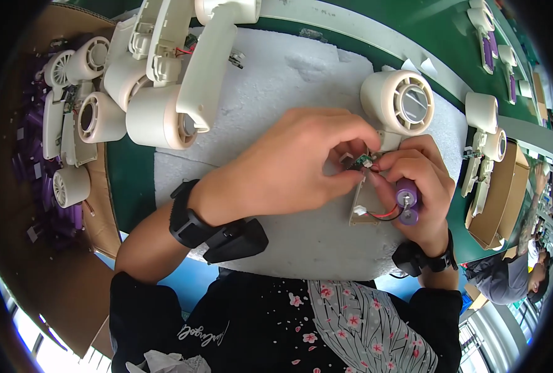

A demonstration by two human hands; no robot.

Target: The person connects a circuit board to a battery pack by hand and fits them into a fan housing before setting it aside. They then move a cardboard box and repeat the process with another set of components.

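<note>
My left hand [283, 163] is closed in a pinch on a small green circuit board [365, 161] with pale connectors. My right hand [427, 174] curls around a pair of purple battery cells [407, 194], and its thumb and fingertips meet at the board's right side. Red and black wires run from the cells to a white plug [360, 211], which hangs loose. Beneath both hands lies a white handheld fan [379, 102], its round grilled head pointing away from me and its handle half mostly hidden by my fingers. Which wire my right fingertips touch is hidden.
Under the work lies a grey-white foam sheet [270, 248]. Several fan bodies [155, 118] are piled at the back left. A cardboard box [99, 224] with purple cells stands left. More fans [482, 112] and an open carton [500, 193] are right; a person [506, 276] sits beyond.
</note>
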